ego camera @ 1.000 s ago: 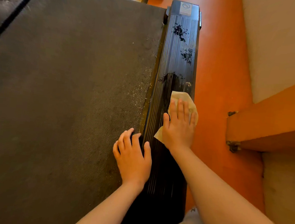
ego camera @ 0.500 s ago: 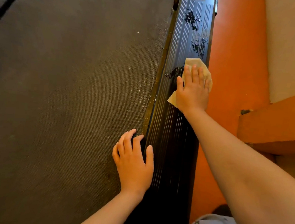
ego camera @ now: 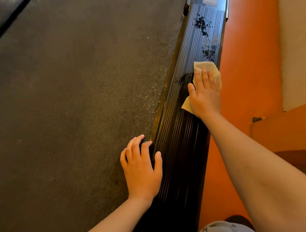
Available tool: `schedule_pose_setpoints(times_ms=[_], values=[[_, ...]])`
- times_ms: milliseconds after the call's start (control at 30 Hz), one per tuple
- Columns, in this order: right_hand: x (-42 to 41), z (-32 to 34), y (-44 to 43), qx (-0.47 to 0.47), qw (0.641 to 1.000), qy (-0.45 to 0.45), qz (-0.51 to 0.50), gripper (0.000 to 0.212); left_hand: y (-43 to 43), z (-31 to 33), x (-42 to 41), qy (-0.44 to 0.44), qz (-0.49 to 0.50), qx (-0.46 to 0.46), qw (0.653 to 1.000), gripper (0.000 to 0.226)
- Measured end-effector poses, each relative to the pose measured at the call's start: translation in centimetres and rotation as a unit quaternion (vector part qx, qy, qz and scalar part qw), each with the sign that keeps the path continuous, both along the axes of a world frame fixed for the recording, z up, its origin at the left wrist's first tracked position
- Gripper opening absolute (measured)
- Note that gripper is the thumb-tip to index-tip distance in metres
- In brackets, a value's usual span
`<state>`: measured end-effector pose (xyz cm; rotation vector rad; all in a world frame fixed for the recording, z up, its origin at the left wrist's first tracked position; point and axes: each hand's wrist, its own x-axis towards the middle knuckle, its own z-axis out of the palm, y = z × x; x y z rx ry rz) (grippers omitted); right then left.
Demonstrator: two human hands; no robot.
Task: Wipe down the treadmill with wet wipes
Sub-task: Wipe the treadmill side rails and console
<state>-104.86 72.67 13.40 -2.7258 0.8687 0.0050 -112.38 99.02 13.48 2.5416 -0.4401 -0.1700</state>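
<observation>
Right grip (ego camera: 205, 94), fingers flat, presses wet wipe (ego camera: 208, 67) onto side rail (ego camera: 181, 137).

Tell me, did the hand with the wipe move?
Yes. The right hand slid the wipe up the black side rail, closer to the dark specks near its far end.

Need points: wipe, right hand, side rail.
wipe (ego camera: 206, 66): head view, bare upper corner beyond the fingertips.
right hand (ego camera: 204, 97): head view, back of the hand.
side rail (ego camera: 181, 137): head view, ribbed top surface, nearer the camera than the wipe.
</observation>
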Motion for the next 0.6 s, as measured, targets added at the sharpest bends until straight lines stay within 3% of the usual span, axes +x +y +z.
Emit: schedule_pose_setpoints(times_ms=[267, 433, 600], values=[[-5.9, -0.3, 5.8, 0.088, 0.991, -0.059, -0.087, 0.067, -0.1, -0.1, 0.0, 0.001, 0.0, -0.006, 1.0, 0.048], [-10.1, -0.4, 10.2, 0.086, 0.989, -0.059, -0.104, 0.074, -0.1, -0.1, 0.0, 0.002, -0.006, 0.001, 1.0, 0.05], [-13.0, -0.1, 13.8, 0.082, 0.986, -0.044, -0.14, 0.08, 0.0, -0.1, 0.1, 0.009, -0.01, -0.003, 1.0, 0.038]])
